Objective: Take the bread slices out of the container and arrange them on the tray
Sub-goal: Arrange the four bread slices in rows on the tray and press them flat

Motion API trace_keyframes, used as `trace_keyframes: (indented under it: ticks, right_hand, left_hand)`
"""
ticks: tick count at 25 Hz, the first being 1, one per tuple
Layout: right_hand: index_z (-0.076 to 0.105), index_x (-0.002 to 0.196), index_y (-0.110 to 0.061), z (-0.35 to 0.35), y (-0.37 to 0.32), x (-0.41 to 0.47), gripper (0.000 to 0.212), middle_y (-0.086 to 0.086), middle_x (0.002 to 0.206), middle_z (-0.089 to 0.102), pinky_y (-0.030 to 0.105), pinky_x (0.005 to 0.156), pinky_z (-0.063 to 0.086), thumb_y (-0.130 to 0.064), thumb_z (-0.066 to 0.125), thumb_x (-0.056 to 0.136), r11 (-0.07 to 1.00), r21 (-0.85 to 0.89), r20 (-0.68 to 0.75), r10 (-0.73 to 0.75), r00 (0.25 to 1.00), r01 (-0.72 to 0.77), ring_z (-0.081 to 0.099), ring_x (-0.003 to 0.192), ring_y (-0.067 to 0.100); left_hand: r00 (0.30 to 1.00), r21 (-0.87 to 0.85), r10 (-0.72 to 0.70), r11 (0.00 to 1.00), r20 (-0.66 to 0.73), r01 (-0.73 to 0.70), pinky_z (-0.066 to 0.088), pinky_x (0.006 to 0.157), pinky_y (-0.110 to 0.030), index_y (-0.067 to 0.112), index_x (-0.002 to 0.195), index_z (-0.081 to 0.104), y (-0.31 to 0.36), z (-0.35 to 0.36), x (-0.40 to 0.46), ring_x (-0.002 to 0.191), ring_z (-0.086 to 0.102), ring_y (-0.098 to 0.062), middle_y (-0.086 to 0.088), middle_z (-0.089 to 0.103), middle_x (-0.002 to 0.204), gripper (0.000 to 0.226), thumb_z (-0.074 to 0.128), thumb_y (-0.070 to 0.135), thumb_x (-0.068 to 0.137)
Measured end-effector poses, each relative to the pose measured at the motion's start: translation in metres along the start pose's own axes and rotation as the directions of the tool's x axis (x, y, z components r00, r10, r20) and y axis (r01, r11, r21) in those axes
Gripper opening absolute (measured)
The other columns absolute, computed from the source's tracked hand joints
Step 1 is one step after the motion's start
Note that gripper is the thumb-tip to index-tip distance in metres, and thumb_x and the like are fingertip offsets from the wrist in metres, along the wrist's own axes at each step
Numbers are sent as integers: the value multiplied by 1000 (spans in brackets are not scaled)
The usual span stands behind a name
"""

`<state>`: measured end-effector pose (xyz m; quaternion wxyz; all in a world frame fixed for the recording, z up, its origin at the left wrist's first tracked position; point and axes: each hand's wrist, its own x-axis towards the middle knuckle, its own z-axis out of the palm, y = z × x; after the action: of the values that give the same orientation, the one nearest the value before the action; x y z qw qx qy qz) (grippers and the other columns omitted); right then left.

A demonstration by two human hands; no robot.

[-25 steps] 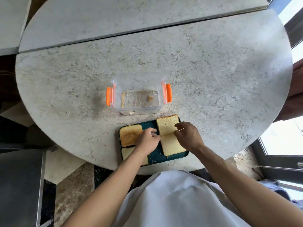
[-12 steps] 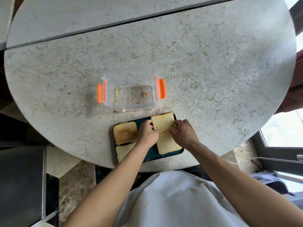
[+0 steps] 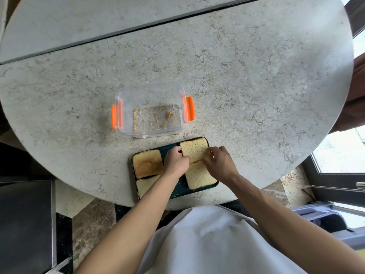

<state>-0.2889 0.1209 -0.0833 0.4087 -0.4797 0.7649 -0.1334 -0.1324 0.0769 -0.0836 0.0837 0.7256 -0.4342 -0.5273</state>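
A dark green tray [image 3: 176, 191] lies at the near edge of the round stone table. Several bread slices rest on it: a toasted one [image 3: 147, 163] at far left, a pale one [image 3: 145, 185] at near left, one at near right [image 3: 199, 177], and one at far right [image 3: 194, 150]. My left hand [image 3: 175, 161] pinches the left edge of the far-right slice and my right hand [image 3: 219, 162] pinches its right edge. The clear container [image 3: 152, 111] with orange clips stands just beyond the tray and holds only crumbs.
The stone table [image 3: 256, 86] stretches far and right of the container. A second slab [image 3: 79, 22] adjoins it at the back. A window frame [image 3: 339, 180] is at the right, and dark furniture [image 3: 25, 224] at the lower left.
Both hands have shifted slightly toward the far end of the tray, and the far-right slice they hold has settled into the tray's far right corner.
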Motion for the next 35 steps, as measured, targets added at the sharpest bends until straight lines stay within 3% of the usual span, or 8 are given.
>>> trace_keyframes:
  ticks: [5, 8, 13, 16, 24, 26, 31, 35]
  right_hand:
    - [58, 133, -12, 2, 8, -9, 42, 9, 125, 53, 38, 87, 56, -28, 53, 94, 999, 25, -7, -45, 999, 46, 65, 97, 24]
    - [59, 133, -14, 5, 17, -17, 41, 7, 124, 54, 38, 87, 56, -27, 52, 95, 997, -14, 22, -81, 996, 82, 66, 97, 24]
    - [59, 132, -16, 3, 26, -22, 41, 4, 115, 56, 32, 83, 52, -26, 52, 93, 991, -87, 80, -98, 992, 105, 65, 91, 23]
    - [60, 131, -18, 3, 28, -25, 41, 1, 110, 57, 31, 82, 51, -27, 51, 91, 987, -112, 79, -103, 992, 111, 63, 89, 20]
    - [52, 137, -20, 6, 22, -31, 47, 8, 113, 56, 40, 80, 54, -24, 52, 90, 976, -178, 79, -113, 991, 125, 62, 96, 29]
    - [55, 135, -19, 5, 19, -30, 44, 10, 112, 54, 40, 81, 53, -23, 54, 91, 965, -220, 59, -136, 989, 146, 59, 101, 31]
    - [64, 124, -19, 10, -2, -19, 34, 11, 114, 55, 32, 78, 47, -18, 51, 93, 925, -296, 135, -208, 969, 240, 57, 105, 29]
    - [65, 123, -17, 17, -14, -14, 33, 12, 114, 57, 33, 80, 45, -16, 51, 92, 901, -321, 185, -241, 953, 291, 58, 105, 30]
  left_hand:
    - [1000, 40, 16, 999, -10, -16, 40, 58, -21, 17, 142, 45, -6, -7, -2, 84, 58, -7, -2, 61, 116, 58, 61, 9, 87]
    - [996, 135, 79, 988, -44, -73, 39, 56, -21, 16, 137, 47, -19, -13, -11, 76, 57, -7, 2, 59, 99, 50, 61, 12, 88]
    - [983, 244, 175, 952, 64, -185, 55, 80, -39, 18, 134, 53, -44, 1, -34, 89, 60, -17, -4, 57, 109, 47, 60, 10, 88]
    - [979, 257, 199, 945, 37, -201, 55, 84, -39, 16, 133, 55, -50, 6, -39, 92, 61, -18, -3, 58, 110, 47, 61, 10, 87]
    - [985, 237, 172, 956, 21, -172, 42, 60, -16, 14, 131, 56, -46, 4, -41, 76, 59, -10, 10, 58, 85, 43, 61, 16, 89]
    - [984, 246, 177, 953, 29, -179, 43, 61, -19, 13, 132, 57, -45, 4, -41, 81, 62, -16, 8, 59, 85, 42, 60, 18, 90]
    - [989, 248, 146, 957, 28, -149, 43, 72, -26, 15, 132, 59, -43, 4, -40, 92, 61, -16, -2, 65, 110, 43, 58, 22, 89]
    - [992, 191, 121, 974, 23, -124, 44, 59, -20, 14, 127, 62, -42, 2, -43, 71, 58, -2, 9, 64, 86, 40, 57, 19, 88]
